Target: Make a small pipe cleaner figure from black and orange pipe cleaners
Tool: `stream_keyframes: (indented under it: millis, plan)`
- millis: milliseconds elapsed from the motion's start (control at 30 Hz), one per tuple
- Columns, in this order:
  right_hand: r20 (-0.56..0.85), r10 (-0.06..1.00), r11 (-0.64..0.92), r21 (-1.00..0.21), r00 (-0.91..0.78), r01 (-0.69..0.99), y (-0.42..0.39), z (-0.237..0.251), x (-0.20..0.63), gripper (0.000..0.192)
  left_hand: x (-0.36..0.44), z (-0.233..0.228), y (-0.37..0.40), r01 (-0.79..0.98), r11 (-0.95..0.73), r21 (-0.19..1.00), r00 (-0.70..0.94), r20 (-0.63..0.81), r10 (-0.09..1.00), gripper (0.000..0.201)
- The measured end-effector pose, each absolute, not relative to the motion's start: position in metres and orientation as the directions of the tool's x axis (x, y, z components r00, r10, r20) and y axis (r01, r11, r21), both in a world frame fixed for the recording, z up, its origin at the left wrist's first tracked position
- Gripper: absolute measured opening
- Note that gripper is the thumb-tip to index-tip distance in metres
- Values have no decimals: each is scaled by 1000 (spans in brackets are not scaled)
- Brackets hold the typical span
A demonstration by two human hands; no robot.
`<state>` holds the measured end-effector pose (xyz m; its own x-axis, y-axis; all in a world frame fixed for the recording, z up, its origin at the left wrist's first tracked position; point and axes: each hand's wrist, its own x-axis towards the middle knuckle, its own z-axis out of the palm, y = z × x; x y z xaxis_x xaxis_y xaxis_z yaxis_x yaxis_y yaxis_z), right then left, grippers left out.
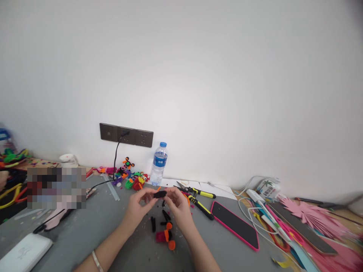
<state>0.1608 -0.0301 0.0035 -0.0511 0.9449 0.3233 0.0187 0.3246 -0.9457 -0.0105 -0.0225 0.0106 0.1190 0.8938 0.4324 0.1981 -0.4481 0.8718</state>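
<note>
My left hand (138,206) and my right hand (178,207) meet over the grey table (85,234) and together pinch a short black fuzzy pipe-cleaner piece (159,194) between their fingertips. Just below the hands lie loose bits: black pipe-cleaner pieces (153,223), small orange pieces (169,236) and a pink piece (160,237). A bracelet (97,261) circles my left wrist.
Yellow-handled cutters (198,198) and a pink-cased phone (235,224) lie to the right, with cables, pens and pink paper shapes (314,215) beyond. A water bottle (159,163), colourful pipe-cleaner figures (132,177) and a wall socket strip (126,135) stand behind. A white box (24,253) sits front left.
</note>
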Motion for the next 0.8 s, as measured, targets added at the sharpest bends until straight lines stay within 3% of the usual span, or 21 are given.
stream_keyframes:
  millis: [400,600,800]
  plan:
    - [325,946,324,-942,1,91,-25,-6,167,29,-11,0,-15,133,-415,900,112,402,909,16]
    - [417,890,375,-900,183,223,-31,5,165,26,-12,-4,-6,73,-370,926,102,362,927,18]
    - [564,822,513,-793,80,327,-49,23,137,15,-11,-2,-3,49,-369,928,145,359,922,13]
